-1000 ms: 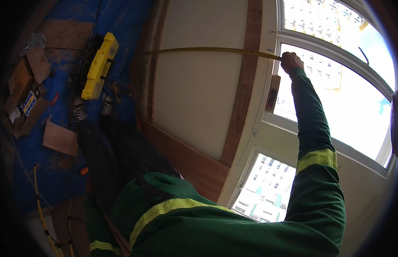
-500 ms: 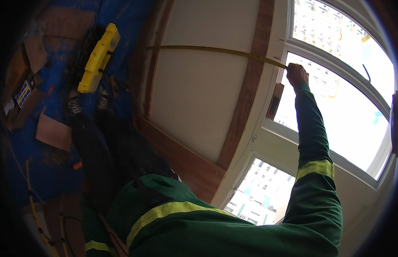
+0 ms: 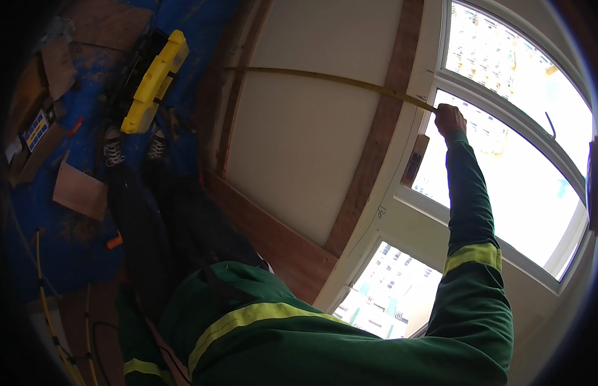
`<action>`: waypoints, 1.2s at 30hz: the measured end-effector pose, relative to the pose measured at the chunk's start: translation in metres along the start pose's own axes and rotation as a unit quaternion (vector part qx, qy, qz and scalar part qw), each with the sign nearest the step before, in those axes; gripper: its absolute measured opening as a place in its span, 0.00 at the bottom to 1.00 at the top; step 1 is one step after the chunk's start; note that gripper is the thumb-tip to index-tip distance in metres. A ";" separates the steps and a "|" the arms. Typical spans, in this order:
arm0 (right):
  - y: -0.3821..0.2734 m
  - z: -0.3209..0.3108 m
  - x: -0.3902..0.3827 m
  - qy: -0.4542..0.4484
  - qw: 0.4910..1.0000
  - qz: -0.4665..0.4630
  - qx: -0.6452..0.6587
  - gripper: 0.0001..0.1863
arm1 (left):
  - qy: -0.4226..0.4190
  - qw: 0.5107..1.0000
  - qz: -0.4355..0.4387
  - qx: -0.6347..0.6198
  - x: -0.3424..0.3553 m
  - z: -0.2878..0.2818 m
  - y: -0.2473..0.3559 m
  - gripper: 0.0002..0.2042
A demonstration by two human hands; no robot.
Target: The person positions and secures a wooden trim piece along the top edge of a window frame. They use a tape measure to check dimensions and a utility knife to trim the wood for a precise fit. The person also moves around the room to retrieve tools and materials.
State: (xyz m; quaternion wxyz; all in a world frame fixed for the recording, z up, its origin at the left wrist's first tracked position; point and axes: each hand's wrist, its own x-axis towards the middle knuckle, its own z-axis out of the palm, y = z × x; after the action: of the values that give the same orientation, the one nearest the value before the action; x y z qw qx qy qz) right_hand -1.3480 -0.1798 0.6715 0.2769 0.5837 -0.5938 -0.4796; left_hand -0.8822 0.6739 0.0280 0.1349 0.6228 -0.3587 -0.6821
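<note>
Right hand (image 3: 449, 118): raised at full reach of a dark green sleeve with a yellow-green reflective band (image 3: 472, 255). The fist is closed around the near end of a yellow steel measuring tape (image 3: 331, 80), pinning it against the white window frame (image 3: 434, 77) just beside the knuckles. Judged purpose of the grip: to keep the blade taut and level across the wall.

Yellow steel measuring tape: runs leftward from the right hand in one long line, crossing the brown wooden upright batten (image 3: 376, 154) near the fist, then the pale cream wall panel (image 3: 305, 128), and ending well away at a second brown batten (image 3: 238, 96). How its far end is anchored cannot be told.

Left hand: not in the picture; state cannot be told.

Brown wooden bottom rail (image 3: 273, 238): below and left of the right hand, closing the frame round the panel.

Arched white window with bright panes (image 3: 505, 193): directly behind and right of the raised hand; a small dark catch (image 3: 413, 167) sits on its frame just under the wrist.

Floor, far below and left of the hand: blue sheeting (image 3: 48, 212); a long yellow plastic tool case (image 3: 154, 80); two dark laced shoes (image 3: 133, 145), standing apart; offcuts of brown board (image 3: 80, 190); a small orange item (image 3: 114, 242); thin yellow cord (image 3: 51, 321).
</note>
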 end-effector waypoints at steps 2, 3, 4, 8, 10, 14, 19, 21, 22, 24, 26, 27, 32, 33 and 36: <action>-0.001 -0.001 0.000 -0.004 1.000 -0.001 0.000 0.10 | 0.007 1.000 0.005 0.002 0.000 -0.003 0.002 0.27; -0.001 -0.002 0.000 -0.003 1.000 -0.002 0.004 0.10 | 0.009 1.000 0.008 0.003 -0.001 -0.004 0.003 0.27; -0.001 -0.002 0.000 -0.001 1.000 -0.004 0.007 0.10 | 0.012 1.000 0.013 0.006 -0.001 -0.006 0.003 0.27; 0.000 -0.001 0.001 -0.004 1.000 -0.001 0.008 0.10 | 0.014 0.999 -0.023 0.039 -0.001 -0.010 0.002 0.26; 0.000 0.000 0.001 -0.006 1.000 0.001 0.006 0.10 | -0.013 1.000 -0.016 0.001 0.000 -0.010 0.001 0.28; 0.001 0.001 0.002 -0.014 1.000 0.004 -0.001 0.10 | -0.020 0.999 -0.022 -0.029 0.000 -0.010 -0.002 0.29; 0.002 0.000 0.003 -0.007 1.000 -0.001 -0.002 0.09 | -0.012 0.998 -0.038 -0.055 -0.006 -0.013 0.000 0.29; 0.002 0.000 0.004 -0.001 1.000 -0.005 0.003 0.09 | -0.010 0.996 -0.047 -0.072 -0.009 -0.015 0.003 0.28; 0.003 0.001 0.004 -0.002 1.000 -0.003 0.000 0.09 | -0.012 0.995 -0.050 -0.081 -0.010 -0.015 0.005 0.28; 0.004 0.002 0.005 -0.010 1.000 -0.001 -0.001 0.09 | -0.011 0.994 -0.058 -0.097 -0.010 -0.016 0.009 0.28; 0.004 0.002 0.006 -0.008 1.000 0.002 -0.003 0.09 | -0.011 0.991 -0.064 -0.115 -0.010 -0.015 0.014 0.28; 0.004 0.002 0.006 -0.008 1.000 0.003 -0.006 0.09 | -0.012 0.990 -0.068 -0.123 -0.009 -0.015 0.017 0.28; 0.003 0.000 0.006 -0.005 1.000 0.000 -0.007 0.10 | -0.012 0.982 -0.082 -0.170 -0.009 -0.012 0.020 0.27; 0.003 0.000 0.006 -0.004 1.000 -0.002 -0.006 0.10 | -0.013 0.979 -0.086 -0.182 -0.009 -0.011 0.018 0.27; 0.006 0.003 0.006 0.001 1.000 -0.006 -0.003 0.10 | -0.013 0.969 -0.093 -0.227 -0.010 -0.008 0.008 0.27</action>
State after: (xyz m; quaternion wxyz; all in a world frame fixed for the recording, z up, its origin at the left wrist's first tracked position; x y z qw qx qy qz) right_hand -1.3541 -0.1859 0.6739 0.2764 0.5872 -0.5883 -0.4824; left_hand -0.8750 0.6719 0.0416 0.2037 0.5975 -0.1367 -0.7634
